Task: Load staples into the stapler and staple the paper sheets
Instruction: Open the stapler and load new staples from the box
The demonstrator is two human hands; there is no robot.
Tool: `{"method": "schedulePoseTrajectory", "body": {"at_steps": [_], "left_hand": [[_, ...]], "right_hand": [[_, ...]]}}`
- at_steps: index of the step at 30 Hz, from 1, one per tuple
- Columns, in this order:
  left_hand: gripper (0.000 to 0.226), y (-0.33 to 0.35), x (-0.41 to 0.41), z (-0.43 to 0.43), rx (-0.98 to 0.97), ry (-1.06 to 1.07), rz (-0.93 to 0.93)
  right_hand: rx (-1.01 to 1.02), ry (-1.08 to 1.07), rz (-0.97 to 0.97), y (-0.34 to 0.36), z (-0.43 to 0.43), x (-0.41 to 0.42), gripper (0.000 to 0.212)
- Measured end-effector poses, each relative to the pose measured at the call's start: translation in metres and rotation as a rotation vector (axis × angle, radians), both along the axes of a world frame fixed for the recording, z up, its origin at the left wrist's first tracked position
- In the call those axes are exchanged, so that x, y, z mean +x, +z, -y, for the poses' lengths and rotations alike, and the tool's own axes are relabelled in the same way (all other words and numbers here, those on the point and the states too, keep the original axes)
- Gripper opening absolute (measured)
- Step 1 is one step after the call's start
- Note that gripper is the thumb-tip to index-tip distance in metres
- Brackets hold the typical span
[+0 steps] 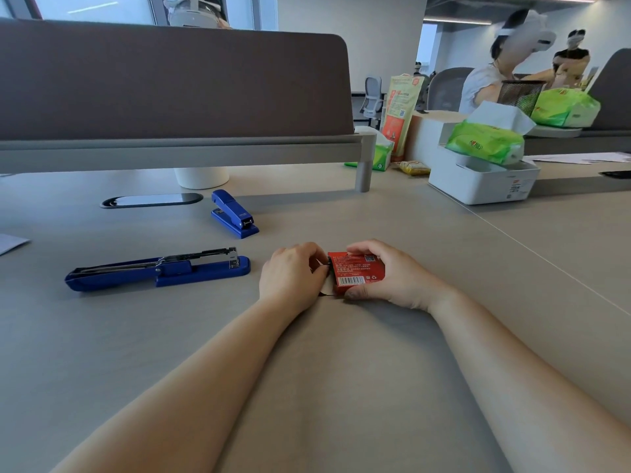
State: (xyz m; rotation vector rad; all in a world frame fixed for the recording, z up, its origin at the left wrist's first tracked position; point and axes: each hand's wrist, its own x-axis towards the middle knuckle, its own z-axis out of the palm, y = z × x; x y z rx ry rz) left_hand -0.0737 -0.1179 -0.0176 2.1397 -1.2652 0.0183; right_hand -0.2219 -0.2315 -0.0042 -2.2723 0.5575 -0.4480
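Note:
A small red staple box (356, 273) rests on the grey desk at the centre. My right hand (392, 274) grips it from the right side. My left hand (293, 278) pinches the box's left end, where a cardboard flap shows; what its fingertips hold is hidden. To the left lies a long blue stapler (157, 269), swung fully open with its metal magazine exposed. A second, smaller blue stapler (234, 213) sits shut farther back. A corner of white paper (10, 242) shows at the far left edge.
A brown desk divider (170, 83) runs along the back, with a cable slot (152, 200) and a white cup (201, 175) beneath it. A white box (481, 182) with green tissue packs stands at the right. People sit in the background.

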Motion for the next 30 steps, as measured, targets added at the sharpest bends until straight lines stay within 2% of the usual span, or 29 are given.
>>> {"method": "schedulePoseTrajectory", "body": {"at_steps": [10, 17, 19, 22, 25, 28, 30], "left_hand": [[0.009, 0.003, 0.007, -0.01, 0.0, 0.038, -0.012], [0.007, 0.006, 0.012, -0.021, -0.078, 0.055, -0.093], [0.007, 0.008, 0.01, -0.024, -0.086, 0.043, -0.125], [0.005, 0.011, 0.008, -0.032, -0.116, -0.008, -0.151], [0.003, 0.014, 0.005, -0.043, -0.239, -0.051, -0.042], [0.004, 0.015, 0.008, -0.058, -0.332, -0.055, 0.209], [0.003, 0.015, 0.012, -0.069, -0.349, -0.067, 0.375]], "right_hand": [[0.007, -0.018, -0.008, 0.0, 0.001, -0.002, 0.07], [-0.128, -0.086, 0.03, -0.005, 0.004, 0.0, 0.063], [-0.194, -0.134, 0.093, -0.007, 0.002, 0.001, 0.056], [-0.239, -0.176, 0.259, -0.002, -0.015, 0.008, 0.032], [-0.038, -0.201, 0.359, 0.006, -0.038, 0.02, 0.014], [0.419, -0.187, 0.345, 0.017, -0.056, 0.029, 0.028], [0.607, -0.128, 0.303, 0.022, -0.063, 0.033, 0.031]]}}
